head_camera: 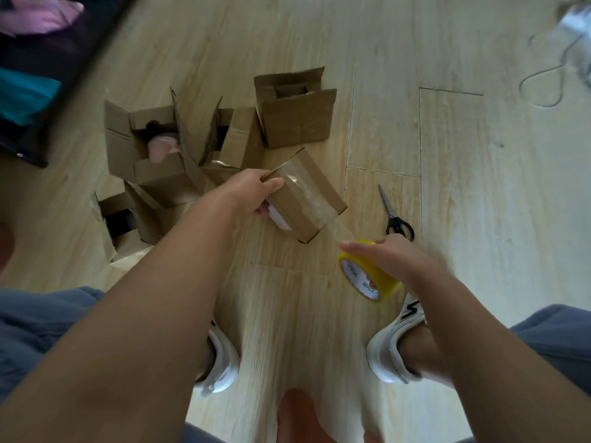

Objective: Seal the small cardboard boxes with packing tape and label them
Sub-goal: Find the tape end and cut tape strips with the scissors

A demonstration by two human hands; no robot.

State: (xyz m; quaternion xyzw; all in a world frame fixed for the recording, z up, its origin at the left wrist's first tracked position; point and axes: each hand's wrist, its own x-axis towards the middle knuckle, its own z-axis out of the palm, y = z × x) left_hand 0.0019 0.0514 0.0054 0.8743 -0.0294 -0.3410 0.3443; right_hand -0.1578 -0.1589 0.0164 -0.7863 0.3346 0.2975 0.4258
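In the head view, the small box [307, 199] is gripped at one end by the left hand [256, 190] above the floor [287, 314]; the tape roll [367, 276] is clasped in the right hand [380, 254]. The box is judged light yet crushable, best held by its stiff edges.

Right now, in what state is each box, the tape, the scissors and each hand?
held box: closed, clear tape across one face, tilted.
tape roll: strip pulled out to the held box, uncut.
scissors: shut, lying on the floor, untouched.
back box: flaps open, unsealed.
middle box: flaps open.
left box: open, something pink inside.
left hand: grips the held box.
right hand: holds the tape roll.
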